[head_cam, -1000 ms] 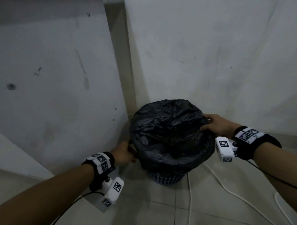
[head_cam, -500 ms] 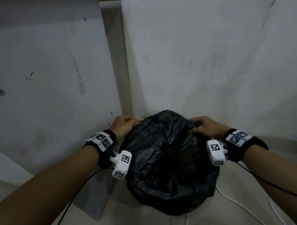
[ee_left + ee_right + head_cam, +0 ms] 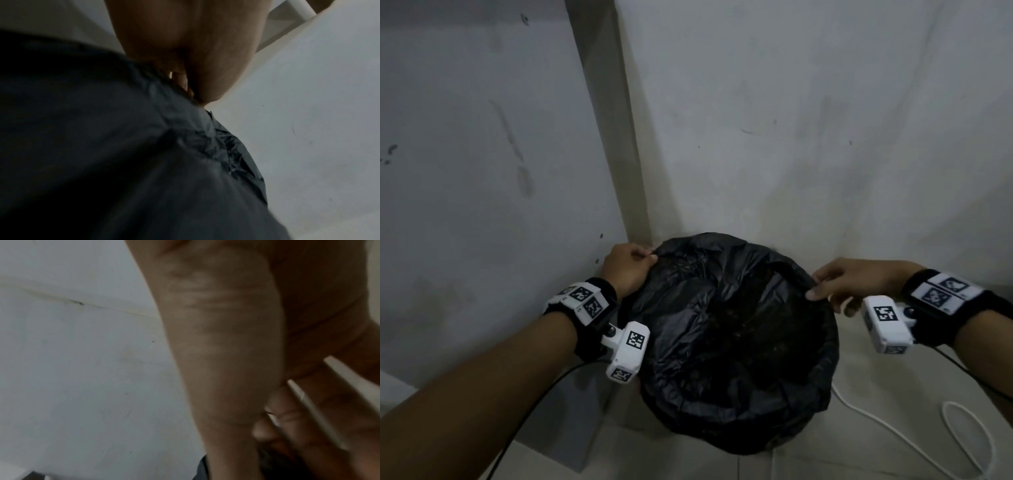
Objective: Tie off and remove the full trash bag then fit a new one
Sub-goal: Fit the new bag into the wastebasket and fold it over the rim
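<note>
Left hand [image 3: 627, 268]: I have it pinching the far-left edge of the black trash bag [image 3: 726, 329], thumb and fingers curled over a fold of film; the left wrist view confirms the pinch.
Right hand [image 3: 849, 281]: I have it gripping the bag's right edge, thumb on the inner side and fingers curled under the outside.
Bag position: its mouth is stretched open between my two hands and lifted, in the corner where the two walls [image 3: 808, 120] meet; the bin beneath is hidden by the bag.
Step in hand: I judge I am gathering the rim free so the mouth can be tied off.
Doing it well: I would bring both pinches toward the centre evenly and keep the near edge from sagging; the film is thin and crumpled, so I would take wide folds rather than a tip-pinch that could tear.
Risk: contents look dark and indistinct, and I cannot tell how full it is; a lopsided pull could spill.
Edges: my left knuckles are close to the left wall [image 3: 482, 171], with no room to swing outward.
Open room: toward me, over the tiled floor [image 3: 688, 466].
Snag: a white cable [image 3: 959, 428] lies on the floor to the right.
</note>
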